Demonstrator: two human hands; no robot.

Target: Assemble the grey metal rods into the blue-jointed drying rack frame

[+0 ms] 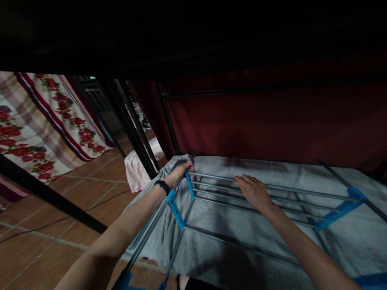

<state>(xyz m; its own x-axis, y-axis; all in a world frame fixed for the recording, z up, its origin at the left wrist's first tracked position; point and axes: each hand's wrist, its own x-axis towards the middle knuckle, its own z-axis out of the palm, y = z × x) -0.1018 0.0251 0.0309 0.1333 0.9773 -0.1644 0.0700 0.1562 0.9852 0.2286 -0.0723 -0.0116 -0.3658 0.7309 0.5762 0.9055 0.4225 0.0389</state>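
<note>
A rack of grey metal tubes joined by blue plastic brackets lies across a grey blanket (pixel 217 257). At its far left corner, my left hand (pixel 180 170) is closed around the top of a blue bracket (pixel 190 186); a dark band is on that wrist. My right hand (pixel 254 192) grips the rearmost metal tube (pixel 216 177) near its middle, its fingertips partly hidden behind the tube. Another blue bracket (pixel 176 210) stands nearer to me on the left, and a long blue bracket (pixel 341 209) joins the tubes at the right end.
Black metal posts (pixel 130 125) rise at the left, and a dark surface hangs low overhead. Behind the blanket is a dark red curtain (pixel 256 125). A flowered cloth (pixel 60 117) hangs over the tiled floor (pixel 99 193), where a cable runs. A pale striped cloth (pixel 136 169) drapes beside the posts.
</note>
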